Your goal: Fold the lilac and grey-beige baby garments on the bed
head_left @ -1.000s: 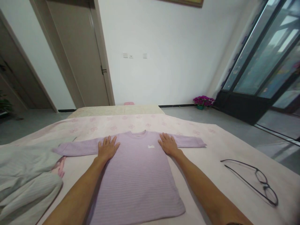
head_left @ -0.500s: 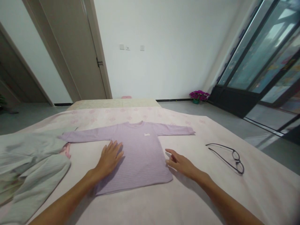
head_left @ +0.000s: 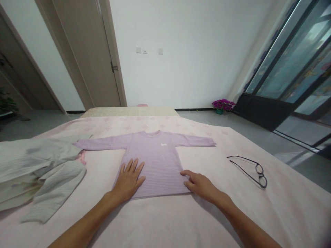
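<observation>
A lilac long-sleeved shirt (head_left: 157, 165) lies spread on the bed, its neckline facing away from me and both sleeves stretched sideways. Across its lower left part rests my left hand (head_left: 129, 179), flat and with its fingers spread. My right hand (head_left: 199, 184) is at the shirt's lower right edge, index fingertip on the fabric and thumb apart below it; the other fingers are curled and partly hidden. Neither hand grips anything visible. The left cuff reaches a pile of pale grey clothes (head_left: 59, 175).
Black-framed glasses (head_left: 259, 172) lie on the pink bedsheet (head_left: 165, 220) to the right. Beyond the bed are a closed door (head_left: 85, 51), a white wall (head_left: 186, 62), purple flowers (head_left: 223, 104) on the floor and a dark-framed glass door (head_left: 279, 79).
My left hand has slid slightly right and down on the shirt. My right hand has come down to touch its right edge. The view has shifted slightly.
</observation>
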`<state>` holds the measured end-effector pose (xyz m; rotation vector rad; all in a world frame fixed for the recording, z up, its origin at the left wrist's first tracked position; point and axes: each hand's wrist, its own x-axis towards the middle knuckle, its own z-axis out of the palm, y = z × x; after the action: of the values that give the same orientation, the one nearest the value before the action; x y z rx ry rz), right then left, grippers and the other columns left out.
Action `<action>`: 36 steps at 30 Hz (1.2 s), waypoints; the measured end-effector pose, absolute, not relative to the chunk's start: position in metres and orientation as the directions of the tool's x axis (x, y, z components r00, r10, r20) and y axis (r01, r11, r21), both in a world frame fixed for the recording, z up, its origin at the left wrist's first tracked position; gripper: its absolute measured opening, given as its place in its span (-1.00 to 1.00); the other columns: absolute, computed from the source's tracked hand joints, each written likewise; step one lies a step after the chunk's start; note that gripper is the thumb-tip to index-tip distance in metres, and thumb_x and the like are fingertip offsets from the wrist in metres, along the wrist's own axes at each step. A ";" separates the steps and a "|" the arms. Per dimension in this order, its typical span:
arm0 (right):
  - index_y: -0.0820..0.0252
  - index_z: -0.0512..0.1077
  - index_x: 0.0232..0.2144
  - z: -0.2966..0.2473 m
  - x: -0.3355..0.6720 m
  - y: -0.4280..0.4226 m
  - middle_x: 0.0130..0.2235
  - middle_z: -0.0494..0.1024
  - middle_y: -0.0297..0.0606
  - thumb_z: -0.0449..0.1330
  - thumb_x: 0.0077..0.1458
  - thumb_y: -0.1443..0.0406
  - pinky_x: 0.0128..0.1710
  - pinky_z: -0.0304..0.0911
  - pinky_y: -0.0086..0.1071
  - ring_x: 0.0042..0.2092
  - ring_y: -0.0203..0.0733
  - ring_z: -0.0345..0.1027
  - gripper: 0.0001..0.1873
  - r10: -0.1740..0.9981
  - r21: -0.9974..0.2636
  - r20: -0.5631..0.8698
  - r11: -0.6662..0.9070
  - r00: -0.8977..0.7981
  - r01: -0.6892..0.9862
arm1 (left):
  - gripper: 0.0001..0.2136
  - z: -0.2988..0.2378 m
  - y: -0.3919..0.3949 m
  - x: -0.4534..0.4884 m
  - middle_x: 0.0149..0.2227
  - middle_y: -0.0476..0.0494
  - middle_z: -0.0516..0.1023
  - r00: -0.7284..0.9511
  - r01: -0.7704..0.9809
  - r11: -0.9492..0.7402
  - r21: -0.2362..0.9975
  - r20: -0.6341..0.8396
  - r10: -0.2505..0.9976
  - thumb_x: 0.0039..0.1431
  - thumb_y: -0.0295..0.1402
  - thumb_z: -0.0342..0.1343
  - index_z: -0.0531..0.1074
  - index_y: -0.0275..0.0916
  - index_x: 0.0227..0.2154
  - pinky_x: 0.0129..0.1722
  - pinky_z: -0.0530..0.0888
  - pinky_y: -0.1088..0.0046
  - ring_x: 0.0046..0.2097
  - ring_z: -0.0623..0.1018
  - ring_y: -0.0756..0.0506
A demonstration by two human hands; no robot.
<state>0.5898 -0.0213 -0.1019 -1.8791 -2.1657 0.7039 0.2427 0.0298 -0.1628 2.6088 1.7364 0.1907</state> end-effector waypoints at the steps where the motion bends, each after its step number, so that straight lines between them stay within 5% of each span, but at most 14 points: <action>1: -0.03 0.43 0.07 -0.096 0.589 -0.020 -0.22 0.61 -0.26 0.09 0.14 0.20 -0.21 0.22 -0.35 -0.20 -0.11 0.47 -0.57 0.968 -0.419 -0.174 0.096 -0.183 0.903 | -0.42 -0.163 0.029 0.243 0.41 -0.19 0.01 0.378 0.920 -0.386 0.066 0.100 0.920 0.30 0.01 -0.15 0.11 -0.02 0.34 0.31 -0.04 -0.12 0.41 0.00 -0.34; 7: 0.16 0.37 0.16 -0.078 0.541 0.007 0.06 0.53 -0.10 -0.04 0.29 0.16 0.08 0.21 -0.21 0.08 -0.01 0.38 -0.52 0.974 -0.250 0.031 0.224 -0.224 0.942 | -0.42 -0.161 0.028 0.245 0.40 -0.19 0.03 0.377 0.921 -0.385 0.057 0.118 0.919 0.31 0.00 -0.14 0.12 -0.03 0.33 0.31 -0.04 -0.11 0.40 0.01 -0.34; 11: 0.30 0.18 0.30 -0.106 0.490 0.019 0.35 0.14 -0.02 -0.06 0.32 0.07 0.33 -0.11 -0.13 0.38 0.05 -0.10 -0.37 0.870 -0.218 0.110 0.492 -0.480 0.843 | -0.42 -0.162 0.028 0.244 0.40 -0.18 0.04 0.379 0.919 -0.389 0.061 0.131 0.916 0.31 0.01 -0.15 0.10 -0.02 0.34 0.31 -0.03 -0.11 0.40 0.03 -0.35; 14: 0.28 0.04 0.36 -0.132 0.482 0.026 0.40 -0.04 -0.05 -0.08 0.31 -0.02 0.36 -0.25 -0.04 0.41 0.07 -0.26 -0.28 0.843 -0.209 0.083 0.536 -0.531 0.818 | -0.43 -0.163 0.028 0.244 0.40 -0.16 0.04 0.379 0.918 -0.391 0.065 0.144 0.914 0.31 0.01 -0.14 0.11 0.01 0.33 0.31 -0.02 -0.11 0.40 0.04 -0.33; 20: 0.28 0.06 0.35 -0.148 0.537 0.049 0.40 -0.05 -0.06 -0.08 0.33 0.02 0.37 -0.29 -0.05 0.41 0.02 -0.24 -0.31 0.919 -0.122 0.105 0.391 -0.379 0.912 | -0.42 -0.165 0.029 0.242 0.40 -0.16 0.02 0.385 0.917 -0.395 0.060 0.130 0.914 0.31 0.02 -0.15 0.09 0.02 0.34 0.31 -0.01 -0.10 0.40 0.03 -0.32; 26: 0.16 0.38 0.15 -0.135 0.587 0.096 0.20 0.41 -0.15 -0.26 0.39 0.12 0.24 0.05 -0.21 0.22 -0.11 0.25 -0.45 0.958 -0.193 0.191 0.251 -0.214 0.948 | -0.45 -0.166 0.028 0.242 0.41 -0.16 0.01 0.396 0.913 -0.406 0.043 0.150 0.906 0.34 -0.03 -0.16 0.07 0.01 0.35 0.31 0.00 -0.10 0.40 0.02 -0.31; 30: 0.35 0.25 0.24 -0.135 0.600 0.146 0.27 0.30 -0.03 -0.25 0.39 0.16 0.30 -0.05 -0.23 0.30 -0.10 0.11 -0.43 0.966 -0.129 0.245 0.113 -0.079 0.985 | -0.46 -0.167 0.028 0.242 0.40 -0.16 0.02 0.395 0.914 -0.404 0.029 0.156 0.906 0.35 -0.02 -0.16 0.07 0.02 0.34 0.30 0.02 -0.09 0.40 0.04 -0.31; 36: 0.27 0.12 0.31 -0.158 0.603 0.203 0.35 0.15 -0.07 -0.24 0.38 0.07 0.31 -0.13 -0.18 0.37 -0.07 -0.05 -0.38 0.991 -0.077 0.110 0.083 -0.075 0.994 | -0.46 -0.168 0.029 0.241 0.40 -0.15 0.03 0.396 0.914 -0.405 0.024 0.162 0.904 0.35 -0.01 -0.18 0.06 0.04 0.34 0.30 0.03 -0.07 0.40 0.05 -0.29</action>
<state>0.6031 0.2028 -0.1581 -2.0410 -2.2100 -0.0268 0.2409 0.0291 -0.1685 2.6813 1.7490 0.2389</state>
